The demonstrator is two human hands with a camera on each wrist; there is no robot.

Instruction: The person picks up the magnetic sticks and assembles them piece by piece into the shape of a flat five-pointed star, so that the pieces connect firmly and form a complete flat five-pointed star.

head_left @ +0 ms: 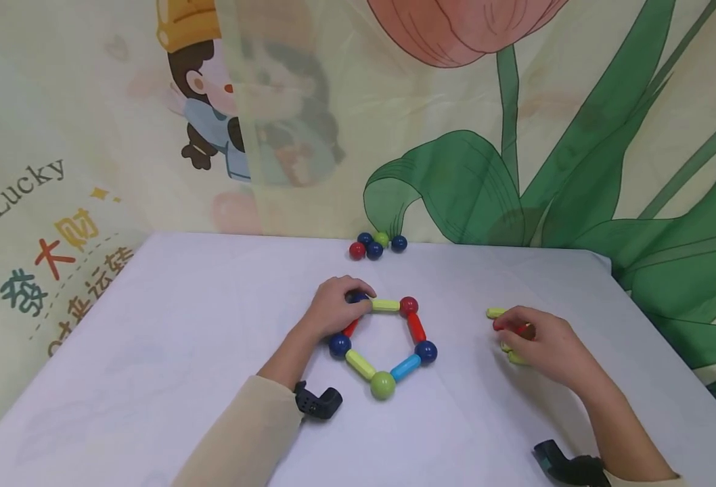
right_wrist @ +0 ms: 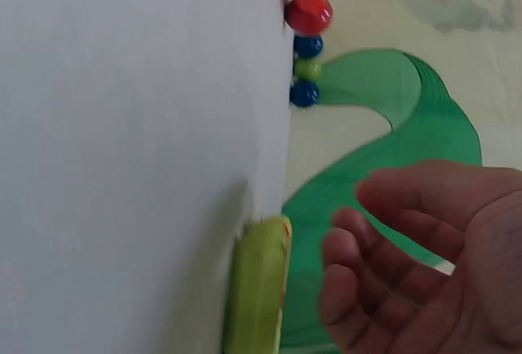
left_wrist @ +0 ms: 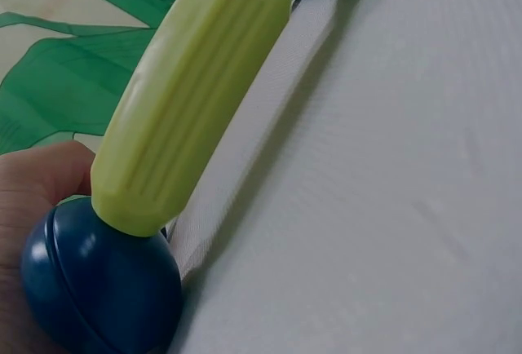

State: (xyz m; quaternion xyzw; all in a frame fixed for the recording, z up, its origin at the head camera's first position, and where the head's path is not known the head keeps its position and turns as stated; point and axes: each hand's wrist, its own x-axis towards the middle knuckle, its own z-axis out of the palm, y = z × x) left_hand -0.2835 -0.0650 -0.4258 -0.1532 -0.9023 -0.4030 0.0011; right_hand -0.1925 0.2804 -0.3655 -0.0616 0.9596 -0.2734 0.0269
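A closed ring of coloured balls and short rods lies on the table. My left hand holds the dark blue ball at its far left corner, fingers around it. From that ball a yellow-green rod runs to a red ball. The near corner is a light green ball, joined by a light blue rod to another blue ball. My right hand hovers over loose rods, among them a yellow-green rod. Its fingers are loosely bent, with nothing visible between them.
Behind the ring, several loose balls sit near the table's back edge, including a red ball and a blue ball. A white cloth covers the table. A printed backdrop hangs behind it.
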